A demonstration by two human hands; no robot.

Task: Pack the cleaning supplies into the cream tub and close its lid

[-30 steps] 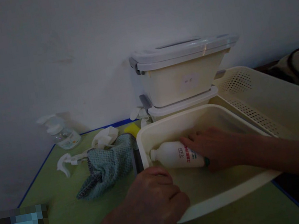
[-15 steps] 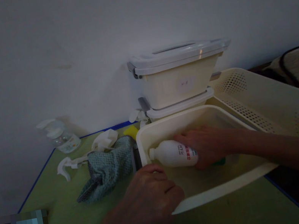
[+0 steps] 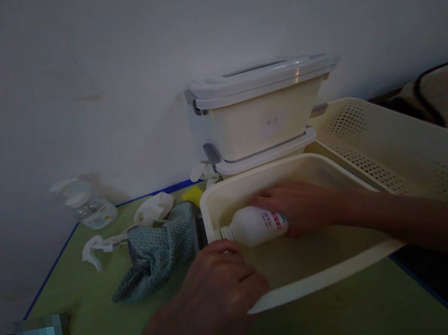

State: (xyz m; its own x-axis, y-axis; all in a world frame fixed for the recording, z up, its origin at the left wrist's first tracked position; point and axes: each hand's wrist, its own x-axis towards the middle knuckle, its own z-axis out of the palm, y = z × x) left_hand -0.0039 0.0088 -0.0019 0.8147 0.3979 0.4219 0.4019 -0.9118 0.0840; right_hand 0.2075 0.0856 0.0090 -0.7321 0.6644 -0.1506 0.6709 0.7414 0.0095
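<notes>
A white bottle [image 3: 251, 225] with a printed label lies on its side inside an open cream tub [image 3: 314, 284] on the green table. My right hand [image 3: 300, 209] reaches into the tub and wraps round the bottle's lower half. My left hand [image 3: 221, 286] is curled over the tub's near left rim, gripping it. The bottle's neck points left toward that corner.
Two lidded cream boxes [image 3: 265, 108] are stacked against the wall behind the tub. A perforated cream basket [image 3: 403, 153] sits to the right. Left of the tub lie a teal cloth [image 3: 156, 251], a white spray head [image 3: 95, 249], white rags and a clear pump bottle [image 3: 87, 206].
My right hand slid left along the bottle and now covers more of it, pushing it toward the tub's left corner. My left hand kept its hold on the rim.
</notes>
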